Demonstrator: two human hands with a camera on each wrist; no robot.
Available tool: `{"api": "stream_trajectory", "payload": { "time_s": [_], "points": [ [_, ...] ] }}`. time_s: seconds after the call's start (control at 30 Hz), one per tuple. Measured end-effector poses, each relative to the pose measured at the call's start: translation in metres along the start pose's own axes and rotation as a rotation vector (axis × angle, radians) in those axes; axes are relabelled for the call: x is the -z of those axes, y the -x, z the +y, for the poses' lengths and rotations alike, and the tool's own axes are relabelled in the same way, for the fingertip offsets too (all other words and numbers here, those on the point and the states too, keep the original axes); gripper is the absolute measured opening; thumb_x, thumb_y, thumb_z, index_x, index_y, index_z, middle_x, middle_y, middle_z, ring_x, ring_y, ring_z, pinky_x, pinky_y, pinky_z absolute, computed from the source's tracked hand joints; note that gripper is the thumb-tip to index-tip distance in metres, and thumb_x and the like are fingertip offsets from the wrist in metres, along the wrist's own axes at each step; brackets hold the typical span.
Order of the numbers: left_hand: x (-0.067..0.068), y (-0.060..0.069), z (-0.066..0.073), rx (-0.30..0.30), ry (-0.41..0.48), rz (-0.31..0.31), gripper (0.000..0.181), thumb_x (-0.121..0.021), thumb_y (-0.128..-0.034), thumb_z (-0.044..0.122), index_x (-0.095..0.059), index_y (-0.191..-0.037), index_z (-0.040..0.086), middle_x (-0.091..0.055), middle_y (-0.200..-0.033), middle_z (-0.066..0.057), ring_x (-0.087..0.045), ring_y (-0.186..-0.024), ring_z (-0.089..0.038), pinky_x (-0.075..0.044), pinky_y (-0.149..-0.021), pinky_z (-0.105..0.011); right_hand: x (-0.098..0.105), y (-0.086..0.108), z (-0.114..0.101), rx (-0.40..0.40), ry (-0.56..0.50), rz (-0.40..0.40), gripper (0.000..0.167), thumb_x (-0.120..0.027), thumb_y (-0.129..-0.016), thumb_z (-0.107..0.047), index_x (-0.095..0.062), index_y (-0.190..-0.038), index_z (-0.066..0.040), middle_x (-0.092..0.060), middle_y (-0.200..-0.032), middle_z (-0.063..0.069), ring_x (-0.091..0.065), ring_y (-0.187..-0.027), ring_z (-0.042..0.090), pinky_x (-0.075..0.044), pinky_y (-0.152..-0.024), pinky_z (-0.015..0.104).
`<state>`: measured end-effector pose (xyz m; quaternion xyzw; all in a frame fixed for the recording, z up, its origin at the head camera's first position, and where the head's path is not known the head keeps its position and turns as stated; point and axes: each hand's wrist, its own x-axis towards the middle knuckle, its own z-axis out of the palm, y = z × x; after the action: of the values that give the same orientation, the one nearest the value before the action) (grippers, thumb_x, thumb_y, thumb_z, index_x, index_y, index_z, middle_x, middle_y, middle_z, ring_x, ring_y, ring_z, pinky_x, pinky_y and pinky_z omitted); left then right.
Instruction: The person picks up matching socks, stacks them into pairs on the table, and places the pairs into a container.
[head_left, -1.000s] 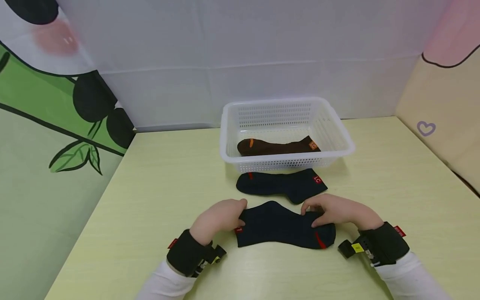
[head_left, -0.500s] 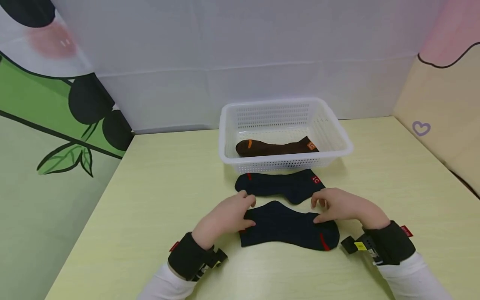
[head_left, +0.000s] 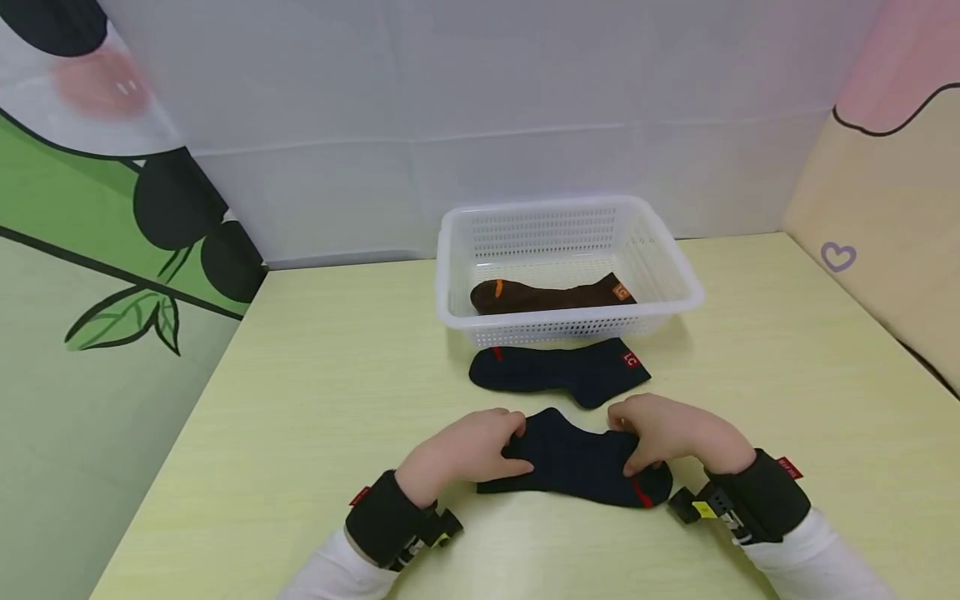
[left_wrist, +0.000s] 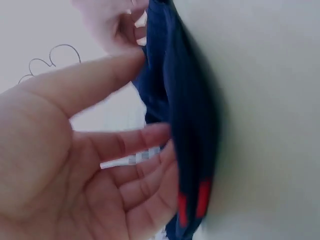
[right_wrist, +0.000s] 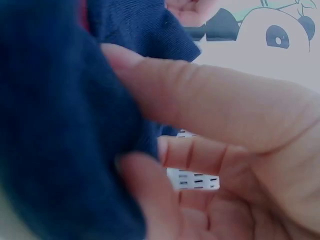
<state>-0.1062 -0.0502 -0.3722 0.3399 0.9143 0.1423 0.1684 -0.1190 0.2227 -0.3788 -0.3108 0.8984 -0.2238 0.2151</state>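
Observation:
A dark navy sock (head_left: 573, 467) with a red stripe near its toe lies across the table in front of the person. At its cuff end is the left hand (head_left: 465, 454), its thumb on the upper face and its fingers at the far edge, holding it between them. Toward the toe, the right hand (head_left: 671, 433) pinches the sock with thumb and fingers. In the left wrist view the sock (left_wrist: 192, 110) bulges beside the fingertips, with red marks at its end. A second navy sock (head_left: 555, 369) with a red label lies just beyond, untouched.
A white perforated basket (head_left: 682, 287) stands behind the socks, near the back wall. Inside it lies a brown sock (head_left: 551, 297) with orange marks. The pale wooden table (head_left: 337, 350) meets printed cloth walls at the back and sides.
Both hands were raised slightly off the nearer sock half a second ago. Now they have come down on it, the left further in along the cuff, and the sock has shifted slightly toward the person.

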Motion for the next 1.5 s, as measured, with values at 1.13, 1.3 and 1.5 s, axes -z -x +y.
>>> {"api": "stream_trajectory", "payload": {
  "time_s": [1.13,1.3,1.5],
  "points": [
    [-0.021,-0.013,0.011,0.123,0.477,0.068,0.049,-0.072,-0.0807,0.038,-0.050,-0.112,0.007,-0.058,-0.089,0.001,-0.055,-0.075,-0.010,-0.044,-0.070,-0.023,-0.057,-0.034,-0.023,0.242,-1.227,0.099,0.014,-0.051,-0.095,-0.006,-0.061,-0.097,-0.017,-0.061,-0.099,-0.006,-0.066,-0.089,0.005,-0.052,-0.082,0.021],
    [-0.025,-0.017,0.008,0.063,0.485,0.096,0.020,-0.069,-0.0831,0.022,-0.058,-0.097,0.012,-0.057,-0.076,0.004,-0.052,-0.067,-0.007,-0.041,-0.063,-0.021,-0.056,-0.035,-0.020,0.219,-1.145,0.275,0.023,-0.047,-0.090,0.003,-0.060,-0.094,-0.015,-0.059,-0.091,-0.007,-0.058,-0.069,0.003,-0.048,-0.063,0.017],
    [-0.025,-0.017,0.007,-0.036,0.636,0.195,0.015,-0.065,-0.0841,0.013,-0.065,-0.099,0.011,-0.064,-0.083,0.000,-0.056,-0.071,-0.006,-0.046,-0.067,-0.022,-0.056,-0.036,-0.012,0.242,-0.951,0.240,0.033,-0.048,-0.084,0.006,-0.049,-0.117,0.006,-0.056,-0.109,-0.008,-0.054,-0.089,0.007,-0.044,-0.076,0.020]
  ]
}}
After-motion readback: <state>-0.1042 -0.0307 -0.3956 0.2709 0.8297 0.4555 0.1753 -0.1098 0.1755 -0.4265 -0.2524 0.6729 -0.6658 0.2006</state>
